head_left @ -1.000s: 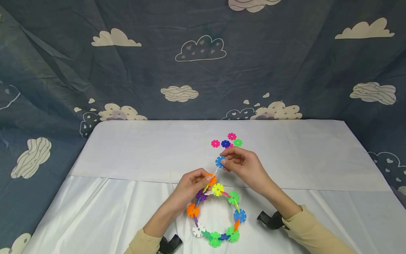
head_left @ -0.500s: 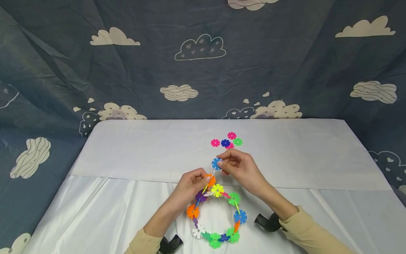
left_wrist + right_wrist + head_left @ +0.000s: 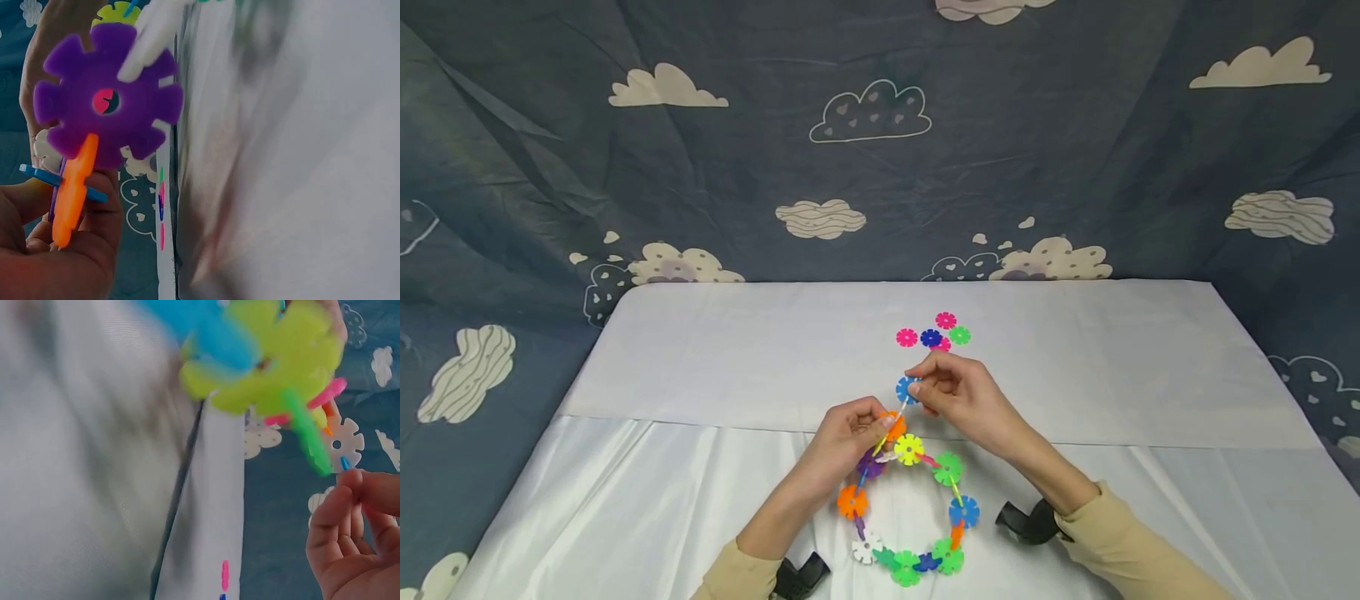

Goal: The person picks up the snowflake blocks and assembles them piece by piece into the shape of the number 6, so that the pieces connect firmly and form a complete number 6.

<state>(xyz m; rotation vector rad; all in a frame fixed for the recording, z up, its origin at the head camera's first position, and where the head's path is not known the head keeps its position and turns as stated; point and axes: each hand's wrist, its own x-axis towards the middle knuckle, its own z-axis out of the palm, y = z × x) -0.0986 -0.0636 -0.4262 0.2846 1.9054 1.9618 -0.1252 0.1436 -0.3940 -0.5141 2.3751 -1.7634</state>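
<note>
In the head view, my left hand (image 3: 853, 437) pinches an orange flower-shaped notched disc (image 3: 896, 427) on a ring of linked plastic discs. My right hand (image 3: 966, 400) pinches a blue notched disc (image 3: 906, 389) between thumb and fingertips. A white disc (image 3: 347, 445), seen flat in the right wrist view, stands between the orange and the blue disc, and the blue one meets its edge. Purple disc (image 3: 106, 87) and an edge-on orange disc (image 3: 76, 187) hang large before my left hand in the left wrist view. Ring members include yellow (image 3: 909, 450) and green (image 3: 948, 468) discs.
Several loose discs lie beyond my hands: pink (image 3: 907, 337), dark blue (image 3: 931, 338) and green (image 3: 959, 335). The white-covered table (image 3: 737, 358) ends at a dark cloud-patterned cloth (image 3: 880, 183). Black wrist-worn devices (image 3: 1028, 523) sit at both forearms.
My right hand has moved a little left and down with the blue disc, bringing it nearer to the orange disc. My left hand stays nearly still.
</note>
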